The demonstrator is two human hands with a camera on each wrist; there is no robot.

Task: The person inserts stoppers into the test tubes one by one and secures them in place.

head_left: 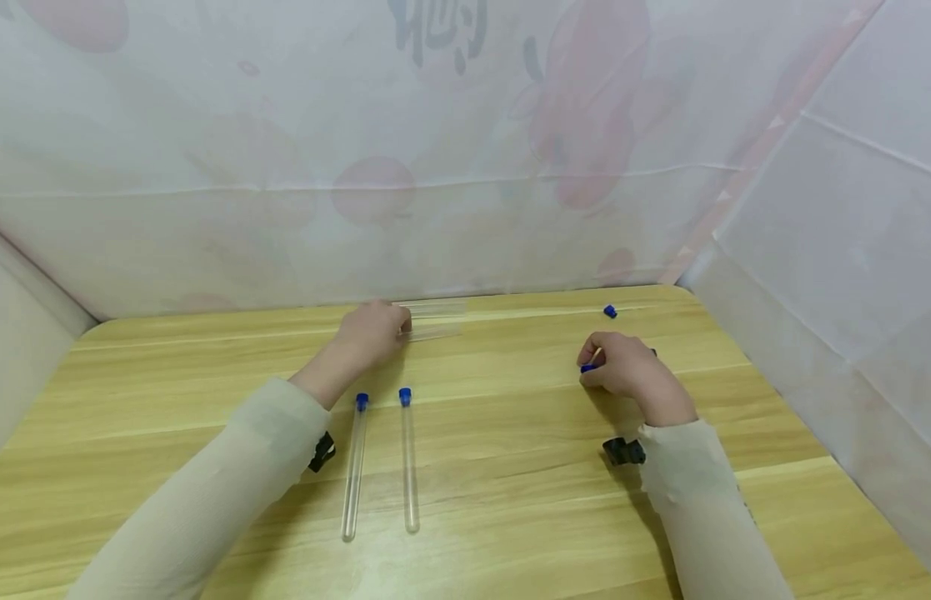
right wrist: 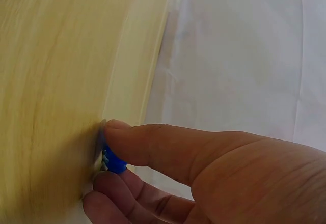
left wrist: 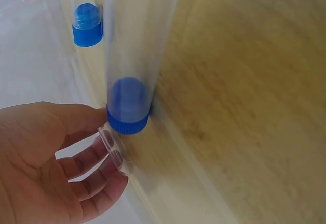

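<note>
While the left hand [head_left: 371, 333] curls its fingers [left wrist: 99, 150] round the open end of an uncapped clear tube [head_left: 432, 332] lying on the table [head_left: 510, 467], the right hand [head_left: 623, 367] pinches a blue cap [right wrist: 113, 159] between thumb and fingertips. Two capped tubes [head_left: 408, 458] lie nearer the person than the left fingers; another loose cap [head_left: 610, 311] sits just beyond the right fingers.

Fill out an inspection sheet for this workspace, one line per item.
Surface: wooden table, light grain.
Job's things: two capped tubes lie side by side near the person; uncapped tubes lie at the far edge; a blue cap sits in the right hand.
Clutter: one loose cap near the far right corner.
Grippers: left hand grips an uncapped tube's end; right hand pinches the blue cap.
Cables: nothing seen.
Surroundings: white sheeting with faint red print walls the table.
</note>
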